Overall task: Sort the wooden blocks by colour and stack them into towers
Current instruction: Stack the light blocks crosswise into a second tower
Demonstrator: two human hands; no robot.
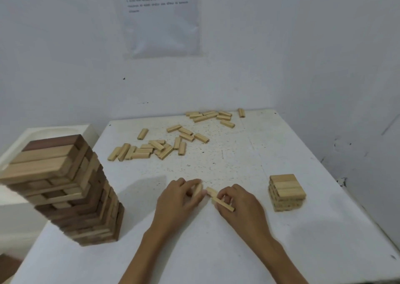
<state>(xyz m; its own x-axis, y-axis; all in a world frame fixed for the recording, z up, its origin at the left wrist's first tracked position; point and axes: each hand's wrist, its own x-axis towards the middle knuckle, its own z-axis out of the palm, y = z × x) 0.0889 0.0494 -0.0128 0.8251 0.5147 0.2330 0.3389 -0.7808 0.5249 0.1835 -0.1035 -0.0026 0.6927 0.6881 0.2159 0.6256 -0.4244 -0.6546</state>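
On the white desk (238, 240) stand two towers: a tall mixed-colour tower (65, 188) at left, a short pale tower (286, 194) at right. Between them, the left hand (179, 199) pinches one pale block (198, 190); the right hand (240, 205) holds another block (223, 203). A third block (211, 191) lies between them. Roughly thirty loose blocks (173, 141) lie scattered behind.

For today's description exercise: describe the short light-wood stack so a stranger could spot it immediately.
Start at the white table and look to its right side, beyond the right hand. The short stack stands there alone, all pale wood, unlike the tall tower opposite, which mixes dark and light blocks.
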